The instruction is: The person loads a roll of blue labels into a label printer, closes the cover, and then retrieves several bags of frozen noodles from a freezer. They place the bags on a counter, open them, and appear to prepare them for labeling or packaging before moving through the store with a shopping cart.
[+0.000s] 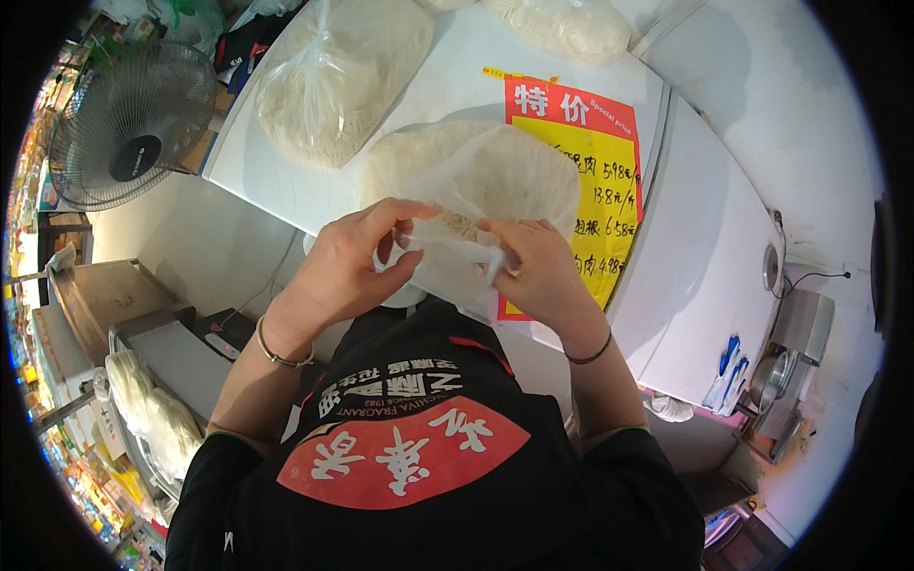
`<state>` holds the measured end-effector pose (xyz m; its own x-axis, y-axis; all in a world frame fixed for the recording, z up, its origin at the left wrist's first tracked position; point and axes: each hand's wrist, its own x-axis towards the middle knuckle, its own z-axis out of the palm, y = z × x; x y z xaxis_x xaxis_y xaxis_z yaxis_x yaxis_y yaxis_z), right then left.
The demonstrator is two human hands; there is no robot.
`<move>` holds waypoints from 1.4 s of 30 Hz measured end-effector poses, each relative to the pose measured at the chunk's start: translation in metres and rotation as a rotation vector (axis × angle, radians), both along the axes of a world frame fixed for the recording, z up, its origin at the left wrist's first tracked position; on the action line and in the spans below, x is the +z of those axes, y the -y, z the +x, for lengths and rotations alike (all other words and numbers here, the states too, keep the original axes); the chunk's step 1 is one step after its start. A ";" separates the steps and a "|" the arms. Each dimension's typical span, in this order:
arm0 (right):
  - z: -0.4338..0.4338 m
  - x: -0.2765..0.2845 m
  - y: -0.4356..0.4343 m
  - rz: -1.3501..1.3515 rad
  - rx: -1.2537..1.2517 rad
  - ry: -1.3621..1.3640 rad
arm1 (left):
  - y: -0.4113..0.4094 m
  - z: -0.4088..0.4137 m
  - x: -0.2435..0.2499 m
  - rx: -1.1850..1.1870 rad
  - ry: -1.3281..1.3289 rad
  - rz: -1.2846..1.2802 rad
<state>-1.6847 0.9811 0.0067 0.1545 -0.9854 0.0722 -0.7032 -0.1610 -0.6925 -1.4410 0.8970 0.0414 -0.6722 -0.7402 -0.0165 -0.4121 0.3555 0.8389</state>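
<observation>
A translucent plastic bag [475, 164] of pale noodle-like strands lies on the white chest-type lid in front of me. Its mouth faces me, and some strands show at the opening. My right hand [525, 268] pinches the bag's edge between thumb and fingers, with a gathered fold of plastic beneath. My left hand [364, 260] is at the left side of the mouth, fingers curved and thumb apart from the index finger; whether it grips the film is unclear. A larger knotted bag of similar strands [321, 93] sits behind to the left.
A red and yellow price sign [614, 164] lies partly under the near bag. More filled bags [564, 28] are at the back. A standing fan [136, 143] is at left. Blue-and-white gloves [728, 375] hang at the right edge. A tray of pale strands [153, 421] is at lower left.
</observation>
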 end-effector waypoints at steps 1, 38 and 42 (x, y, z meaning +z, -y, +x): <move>-0.007 0.004 0.001 0.006 0.016 -0.011 | 0.005 0.004 0.001 -0.019 0.034 -0.037; -0.039 -0.024 0.065 0.597 -0.107 -0.434 | 0.008 0.029 0.054 0.284 -0.933 0.734; -0.031 -0.021 0.089 0.704 -0.045 -0.258 | 0.013 0.028 0.055 0.284 -0.915 0.730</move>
